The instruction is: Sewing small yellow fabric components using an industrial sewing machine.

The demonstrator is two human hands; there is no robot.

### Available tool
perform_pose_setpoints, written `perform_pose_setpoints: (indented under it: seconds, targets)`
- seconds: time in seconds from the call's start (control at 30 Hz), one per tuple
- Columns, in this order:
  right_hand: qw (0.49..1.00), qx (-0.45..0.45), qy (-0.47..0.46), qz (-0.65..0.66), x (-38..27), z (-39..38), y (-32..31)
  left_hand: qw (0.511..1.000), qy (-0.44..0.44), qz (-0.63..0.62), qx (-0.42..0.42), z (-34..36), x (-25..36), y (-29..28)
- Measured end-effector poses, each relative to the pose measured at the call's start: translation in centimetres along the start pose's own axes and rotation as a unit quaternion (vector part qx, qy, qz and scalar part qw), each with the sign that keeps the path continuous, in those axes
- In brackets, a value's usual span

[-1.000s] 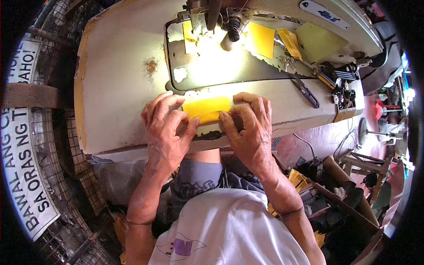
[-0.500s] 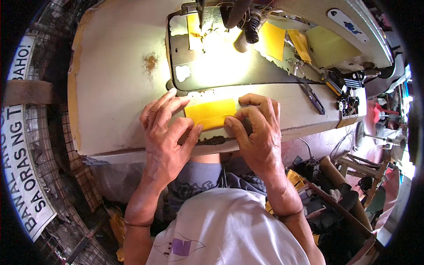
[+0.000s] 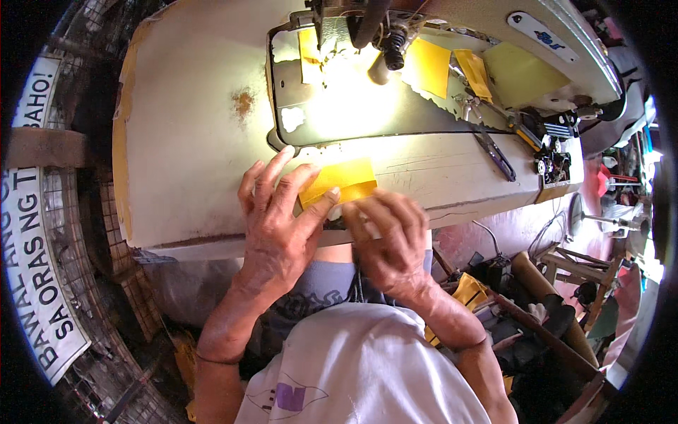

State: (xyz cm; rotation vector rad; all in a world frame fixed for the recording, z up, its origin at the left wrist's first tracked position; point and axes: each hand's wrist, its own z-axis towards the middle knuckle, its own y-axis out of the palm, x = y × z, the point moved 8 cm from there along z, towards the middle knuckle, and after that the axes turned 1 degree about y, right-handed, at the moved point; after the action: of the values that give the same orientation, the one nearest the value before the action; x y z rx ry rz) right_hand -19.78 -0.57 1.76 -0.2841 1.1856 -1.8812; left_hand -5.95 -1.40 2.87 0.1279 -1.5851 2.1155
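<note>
A yellow rectangular piece lies near the front edge of the sewing table, its lower strip creased. My left hand spans its left end, fingers apart and thumb pressed on the creased part. My right hand is at the piece's lower right with fingers curled and blurred by motion; whether they grip it is unclear. Beyond the piece, the sewing machine's needle area is under bright light, with more yellow pieces on its bed.
Dark snips, keys and tools lie on the table's right side. The machine arm arches over the back right. A wire grid with a banner runs along the left. Clutter and a wooden frame stand below right.
My right hand has moved down and left and curled toward the piece's front edge. My left hand has shifted right, its thumb further onto the piece, which now shows a sharper crease.
</note>
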Motion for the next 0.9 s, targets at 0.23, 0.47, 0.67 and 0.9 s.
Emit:
perform_pose_setpoints:
  seconds: [0.23,0.47,0.67,0.9]
  targets:
    - [0.996,-0.049,0.028,0.062,-0.5,-1.1,2.0,0.998,-0.03,-0.035,0.03,0.5,-0.2,-0.2]
    - [0.997,-0.051,0.042,0.04,-0.3,-0.8,1.8,0.994,-0.088,0.028,-0.063,3.6,-0.3,-0.2]
    - [0.995,-0.074,0.035,0.053,1.8,-0.5,1.2,0.995,-0.043,-0.087,-0.023,4.5,0.4,0.7]
    - [0.991,-0.09,0.005,0.096,3.4,0.3,0.3,0.998,0.026,-0.057,0.029,4.0,1.5,0.9]
